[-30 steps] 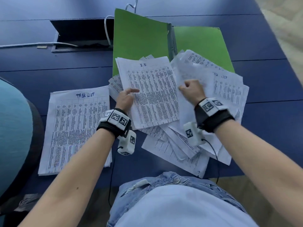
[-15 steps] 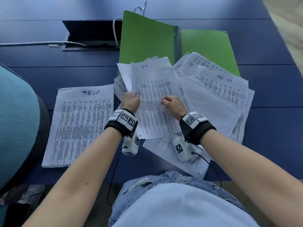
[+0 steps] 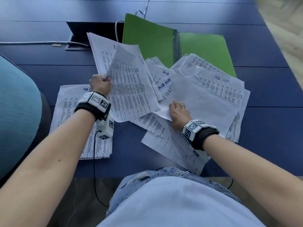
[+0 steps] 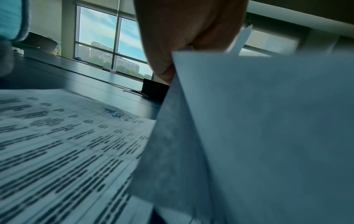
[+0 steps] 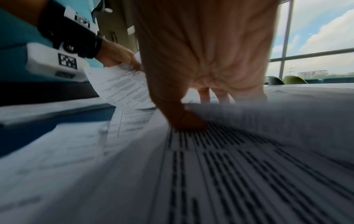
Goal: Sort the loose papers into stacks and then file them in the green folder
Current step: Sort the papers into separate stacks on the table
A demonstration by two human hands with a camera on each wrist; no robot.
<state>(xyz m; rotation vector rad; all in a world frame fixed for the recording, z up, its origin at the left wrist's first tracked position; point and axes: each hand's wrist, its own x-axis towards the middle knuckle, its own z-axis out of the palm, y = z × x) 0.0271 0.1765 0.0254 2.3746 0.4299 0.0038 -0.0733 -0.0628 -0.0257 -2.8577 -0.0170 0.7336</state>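
Note:
The green folder lies open at the back of the blue table. A loose pile of printed papers spreads in front of it. My left hand grips several sheets by their left edge and holds them tilted above the pile; the same left hand and held sheets fill the left wrist view. My right hand is on the pile and pinches the corner of a blank-side sheet; its thumb touches a printed sheet. A tidy "TASK LIST" stack lies at the left.
An open cable hatch and a white cable lie behind the stack. A teal chair stands at the left. The table's near edge runs close to my body, and bare blue table shows right of the pile.
My left hand has lifted its sheets up and to the left. My right hand let go of them and came down onto the blank-side sheet in the pile.

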